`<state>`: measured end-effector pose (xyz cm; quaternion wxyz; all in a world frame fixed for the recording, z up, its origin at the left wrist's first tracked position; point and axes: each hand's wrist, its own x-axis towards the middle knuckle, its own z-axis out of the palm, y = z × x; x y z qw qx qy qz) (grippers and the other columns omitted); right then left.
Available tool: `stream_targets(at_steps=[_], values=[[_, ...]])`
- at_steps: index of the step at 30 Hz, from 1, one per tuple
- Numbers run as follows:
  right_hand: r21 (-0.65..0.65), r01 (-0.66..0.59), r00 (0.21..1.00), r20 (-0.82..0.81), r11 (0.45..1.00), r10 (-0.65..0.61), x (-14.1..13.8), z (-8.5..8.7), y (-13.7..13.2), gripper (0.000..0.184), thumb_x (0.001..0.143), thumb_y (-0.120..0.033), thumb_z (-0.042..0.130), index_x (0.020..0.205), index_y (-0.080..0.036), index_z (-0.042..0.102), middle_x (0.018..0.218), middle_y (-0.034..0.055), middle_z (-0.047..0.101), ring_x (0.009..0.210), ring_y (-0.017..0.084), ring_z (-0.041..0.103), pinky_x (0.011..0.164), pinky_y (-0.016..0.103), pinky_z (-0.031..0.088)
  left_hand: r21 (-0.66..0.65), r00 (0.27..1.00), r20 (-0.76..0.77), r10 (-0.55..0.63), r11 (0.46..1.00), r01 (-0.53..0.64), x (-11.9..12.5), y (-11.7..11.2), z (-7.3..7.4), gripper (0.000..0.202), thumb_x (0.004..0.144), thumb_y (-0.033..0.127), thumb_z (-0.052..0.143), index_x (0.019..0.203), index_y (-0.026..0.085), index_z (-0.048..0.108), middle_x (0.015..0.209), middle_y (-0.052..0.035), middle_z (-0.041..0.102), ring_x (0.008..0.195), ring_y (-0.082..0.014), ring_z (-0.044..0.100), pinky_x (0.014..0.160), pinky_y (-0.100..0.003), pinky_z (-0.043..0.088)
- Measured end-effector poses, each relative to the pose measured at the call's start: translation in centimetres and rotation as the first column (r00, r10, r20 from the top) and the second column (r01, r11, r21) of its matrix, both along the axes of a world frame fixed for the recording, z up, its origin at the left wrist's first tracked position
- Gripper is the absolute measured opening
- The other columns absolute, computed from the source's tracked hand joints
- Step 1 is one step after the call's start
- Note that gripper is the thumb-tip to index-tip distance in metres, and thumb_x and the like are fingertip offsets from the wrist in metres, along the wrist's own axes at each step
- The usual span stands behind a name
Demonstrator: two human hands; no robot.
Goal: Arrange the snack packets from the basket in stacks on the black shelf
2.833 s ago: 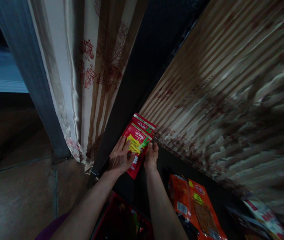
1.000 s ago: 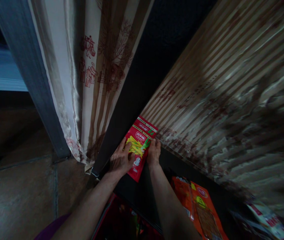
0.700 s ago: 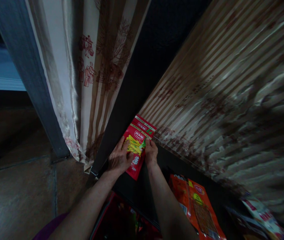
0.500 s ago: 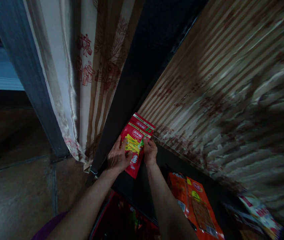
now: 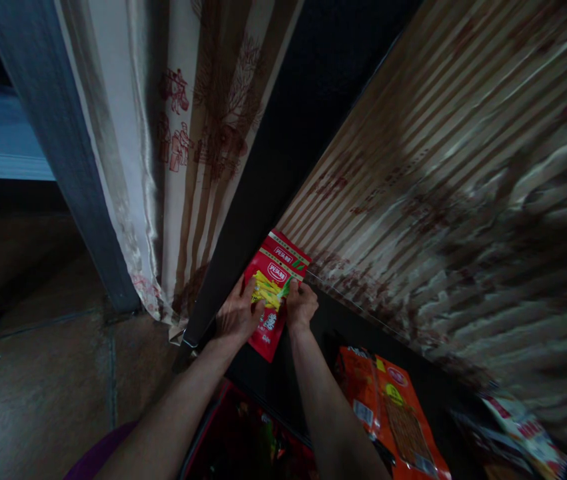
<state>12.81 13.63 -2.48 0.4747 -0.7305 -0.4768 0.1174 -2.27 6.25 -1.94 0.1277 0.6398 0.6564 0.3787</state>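
Observation:
A red snack packet (image 5: 276, 272) with a yellow and green picture stands or leans at the far end of a dark shelf, against a dark post. My left hand (image 5: 238, 312) grips its left edge, thumb lying across the front. On the opposite edge my right hand (image 5: 302, 303) has its fingers curled round, thumb on the face of the packet. Both hands are closed on the same packet; the fingertips behind it are hidden.
Orange snack packets (image 5: 403, 413) lie on the dark shelf (image 5: 330, 320) to the right, with a white and red packet (image 5: 526, 427) beyond. Below is a red-lined bag (image 5: 243, 433) with dim contents. Striped curtains (image 5: 183, 220) hang beside the dark post (image 5: 283, 153).
The view has shifted slightly, so everything sits a little further right. Both hands keep the same hold on the red packet, which looks almost unmoved.

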Motion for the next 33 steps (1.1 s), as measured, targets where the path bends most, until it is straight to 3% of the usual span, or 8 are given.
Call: stream_targets(at_steps=[3,5,8,11,16,22,27,33], values=[[0.164,0.048,0.933,0.344,0.985,-0.102,-0.9,1.2,-0.4,0.047,0.079,-0.039,0.049,0.114,-0.009,0.058,0.122,0.0216,0.055,0.122,0.033,0.044,0.103,0.048,0.031,0.008,1.000,-0.013,-0.007,1.000,0.007,-0.1,0.0,0.1,0.044,0.084,0.033,0.054,0.126,0.020,0.054,0.137,-0.0106,0.049,0.119,-0.0269,0.050,0.102,-0.040,0.040],[0.203,-0.096,0.867,0.498,0.974,-0.019,-1.7,2.1,-0.4,0.054,0.082,-0.037,0.045,0.130,-0.010,0.048,0.141,0.0185,0.041,0.133,0.031,0.031,0.107,0.049,0.026,0.012,1.000,-0.026,-0.002,1.000,0.003,-0.1,0.0,0.2,0.045,0.084,0.033,0.054,0.127,0.019,0.054,0.137,-0.0104,0.050,0.118,-0.0268,0.050,0.102,-0.040,0.040],[0.075,-0.304,0.755,0.627,0.950,0.192,-2.8,2.8,0.1,0.048,0.088,-0.036,0.039,0.133,-0.020,0.048,0.148,0.0089,0.034,0.140,0.029,0.016,0.109,0.051,0.023,0.007,0.998,-0.055,-0.004,1.000,0.004,0.0,0.0,0.1,0.045,0.084,0.034,0.053,0.127,0.021,0.055,0.137,-0.0100,0.049,0.117,-0.0277,0.051,0.101,-0.041,0.041],[-0.077,-0.334,0.704,0.643,0.939,0.303,-3.4,2.7,0.9,0.046,0.090,-0.041,0.039,0.130,-0.023,0.052,0.148,0.0083,0.035,0.141,0.034,0.012,0.107,0.057,0.022,-0.003,0.997,-0.082,-0.008,1.000,0.008,0.0,-0.1,0.1,0.046,0.084,0.037,0.053,0.128,0.023,0.055,0.137,-0.0094,0.048,0.117,-0.0287,0.050,0.098,-0.041,0.043],[-0.233,-0.293,0.707,0.600,0.927,0.374,-3.1,1.7,1.9,0.049,0.090,-0.048,0.040,0.135,-0.027,0.047,0.146,0.0105,0.039,0.137,0.040,0.021,0.102,0.065,0.024,-0.009,0.994,-0.112,-0.007,1.000,0.006,0.0,-0.4,0.4,0.050,0.083,0.040,0.054,0.130,0.024,0.053,0.133,-0.0108,0.051,0.115,-0.0293,0.051,0.095,-0.041,0.043],[-0.456,-0.155,0.683,0.592,0.876,0.429,-3.4,2.6,1.8,0.060,0.090,-0.058,0.028,0.141,-0.028,0.037,0.149,0.0088,0.034,0.137,0.037,0.025,0.105,0.059,0.024,-0.022,0.987,-0.151,0.063,0.998,-0.067,0.3,-0.6,0.5,0.050,0.082,0.044,0.053,0.128,0.025,0.054,0.127,-0.0106,0.055,0.113,-0.0292,0.051,0.089,-0.040,0.045],[-0.426,-0.098,0.668,0.641,0.899,0.377,-3.9,2.6,1.5,0.062,0.091,-0.058,0.026,0.141,-0.024,0.038,0.146,0.0113,0.039,0.134,0.036,0.030,0.106,0.054,0.025,0.099,0.986,-0.143,0.086,0.992,-0.072,0.9,-0.8,0.0,0.046,0.086,0.039,0.049,0.125,0.017,0.056,0.131,-0.0132,0.054,0.122,-0.0306,0.046,0.097,-0.044,0.041],[-0.327,-0.105,0.685,0.661,0.939,0.307,-4.0,2.1,1.5,0.058,0.091,-0.054,0.033,0.137,-0.021,0.044,0.144,0.0154,0.039,0.134,0.037,0.031,0.104,0.055,0.026,0.196,0.990,-0.143,-0.017,0.979,0.045,1.9,-1.9,-0.4,0.037,0.087,0.028,0.048,0.121,0.015,0.056,0.135,-0.0130,0.051,0.129,-0.0303,0.040,0.102,-0.049,0.038]])
